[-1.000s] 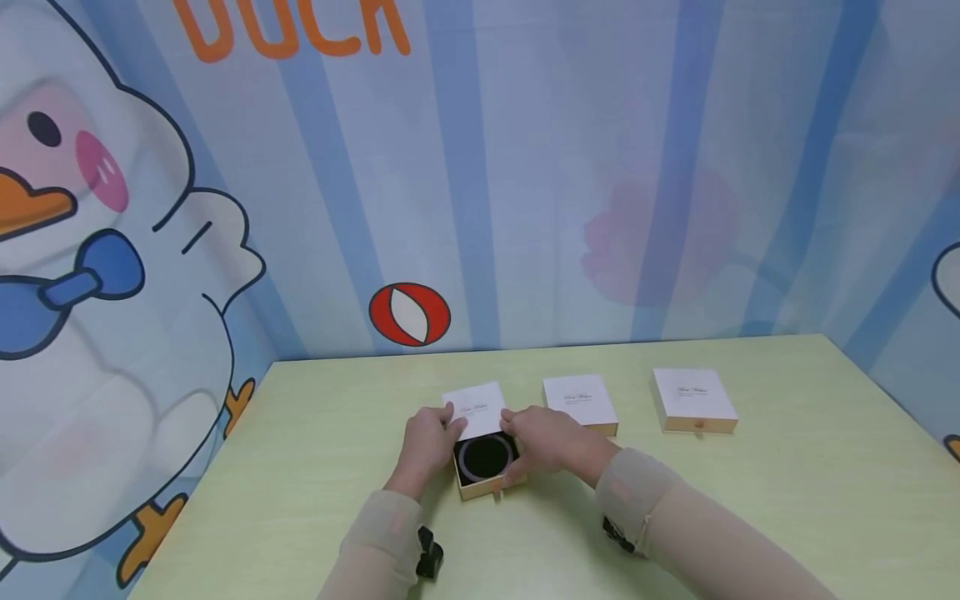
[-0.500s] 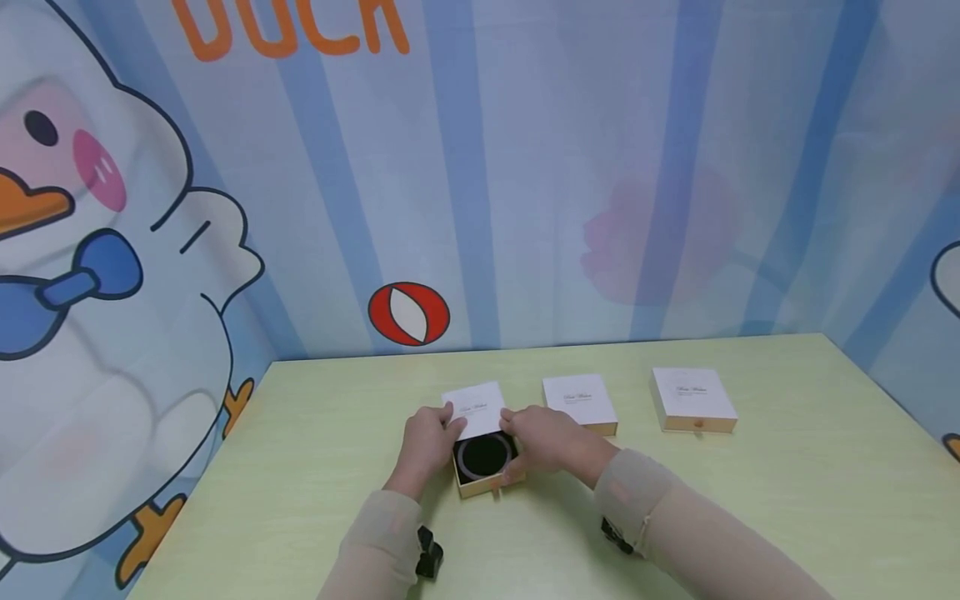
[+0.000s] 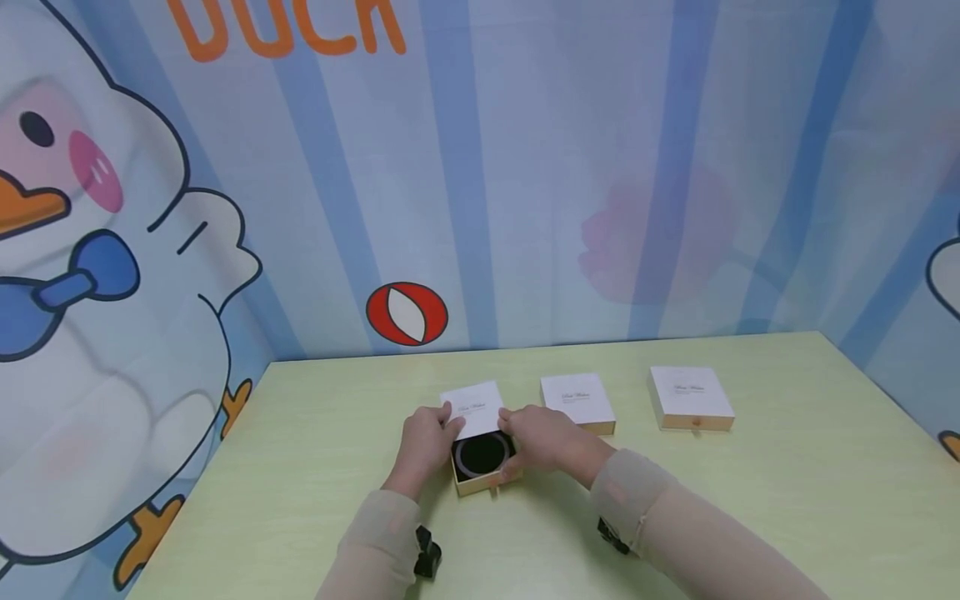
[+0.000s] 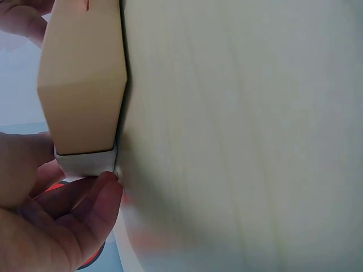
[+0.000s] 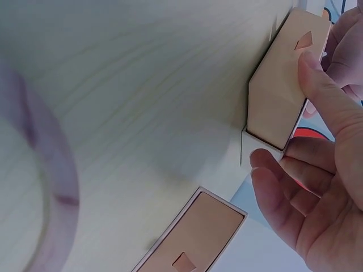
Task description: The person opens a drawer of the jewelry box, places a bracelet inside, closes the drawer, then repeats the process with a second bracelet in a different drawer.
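Note:
In the head view a white sleeve with fine print (image 3: 474, 403) covers the back part of a tan drawer box (image 3: 477, 484), whose front part is slid out. A dark round pad with a grey ring (image 3: 482, 455) shows inside. My left hand (image 3: 423, 442) grips the sleeve's left side, its fingertips at the sleeve's edge in the left wrist view. My right hand (image 3: 546, 437) holds the right side; in the right wrist view its thumb presses the drawer's tan front (image 5: 289, 73) beside the small tab (image 5: 304, 41), and other fingers are by the white sleeve.
Right of the hands, a second white-topped box (image 3: 581, 398) stands close to my right hand. Farther right sits a third one (image 3: 692, 392), with a small tab on its front. The pale green table (image 3: 337, 467) meets a blue striped backdrop (image 3: 525, 208) with cartoon prints.

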